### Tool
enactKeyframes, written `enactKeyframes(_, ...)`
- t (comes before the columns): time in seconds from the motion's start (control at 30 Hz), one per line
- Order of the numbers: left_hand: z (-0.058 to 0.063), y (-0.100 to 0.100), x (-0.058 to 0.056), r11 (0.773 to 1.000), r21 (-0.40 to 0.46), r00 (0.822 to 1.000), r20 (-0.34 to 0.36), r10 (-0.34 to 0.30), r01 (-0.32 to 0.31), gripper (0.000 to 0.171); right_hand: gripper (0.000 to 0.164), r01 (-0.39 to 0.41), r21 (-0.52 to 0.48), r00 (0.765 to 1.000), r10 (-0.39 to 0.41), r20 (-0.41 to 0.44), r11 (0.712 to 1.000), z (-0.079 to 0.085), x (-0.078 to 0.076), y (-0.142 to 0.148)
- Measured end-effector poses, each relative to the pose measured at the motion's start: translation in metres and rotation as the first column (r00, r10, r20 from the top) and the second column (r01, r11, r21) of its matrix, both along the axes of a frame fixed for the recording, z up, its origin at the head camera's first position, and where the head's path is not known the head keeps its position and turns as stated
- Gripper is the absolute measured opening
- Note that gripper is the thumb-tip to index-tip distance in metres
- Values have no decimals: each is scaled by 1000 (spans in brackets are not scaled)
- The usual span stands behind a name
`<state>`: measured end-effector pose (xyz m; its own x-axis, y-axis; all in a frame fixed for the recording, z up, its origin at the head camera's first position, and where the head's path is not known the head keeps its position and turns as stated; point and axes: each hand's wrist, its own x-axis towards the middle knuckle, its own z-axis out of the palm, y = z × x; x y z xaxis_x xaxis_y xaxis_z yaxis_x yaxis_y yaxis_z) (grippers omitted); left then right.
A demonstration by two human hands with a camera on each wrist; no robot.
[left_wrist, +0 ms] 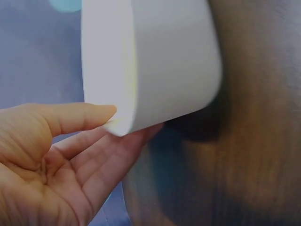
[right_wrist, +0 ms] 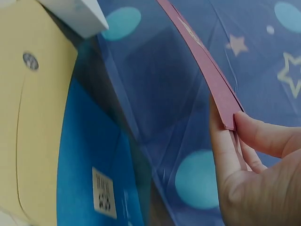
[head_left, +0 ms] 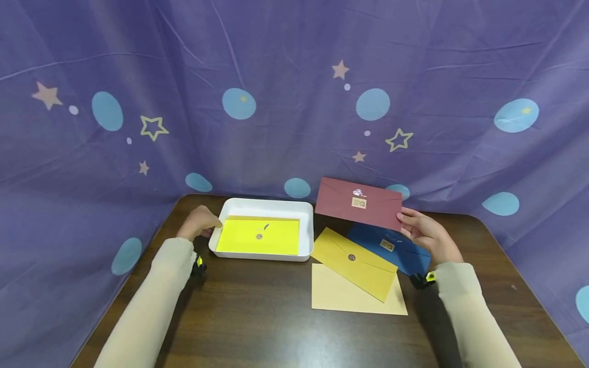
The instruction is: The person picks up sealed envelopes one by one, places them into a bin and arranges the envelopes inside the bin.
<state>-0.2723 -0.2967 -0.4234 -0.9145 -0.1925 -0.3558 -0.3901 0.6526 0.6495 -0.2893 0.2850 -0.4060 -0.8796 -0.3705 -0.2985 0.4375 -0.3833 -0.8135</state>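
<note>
My right hand (head_left: 425, 232) pinches a dark red envelope (head_left: 342, 202) by its right end, thumb on the front and fingers behind. The envelope is raised above the table and carries a pale sticker and a white print. At the left, my left hand (head_left: 201, 223) pinches the left rim of a white tray (head_left: 306, 225), with the thumb (left_wrist: 89, 116) over the edge and fingers beneath it. Inside the tray lies a bright yellow envelope (head_left: 280, 237) with a round seal and feather print; a darker yellow edge shows behind it.
Right of the tray, a mustard envelope (head_left: 349, 258) overlaps a blue envelope (head_left: 416, 258) and a cream envelope (head_left: 336, 296) on the brown wooden table (head_left: 257, 312). A purple curtain (head_left: 294, 138) with stars and ovals hangs along the table's back edge.
</note>
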Motion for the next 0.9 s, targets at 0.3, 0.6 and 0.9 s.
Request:
enactKeyframes(0.3,4,-20,2,983,175,995,66,-73,60,30,30,-67,30,994,69,-80,997,9,7,-34)
enactKeyframes(0.6,-10,-35,0,957,289,998,40,-40,27,44,26,-90,62,989,96,-112,994,16,15,-66)
enactKeyframes(0.9,-21,-37,4,939,341,999,-10,-45,46,54,25,-101,104,988,113,-110,989,11,17,-98)
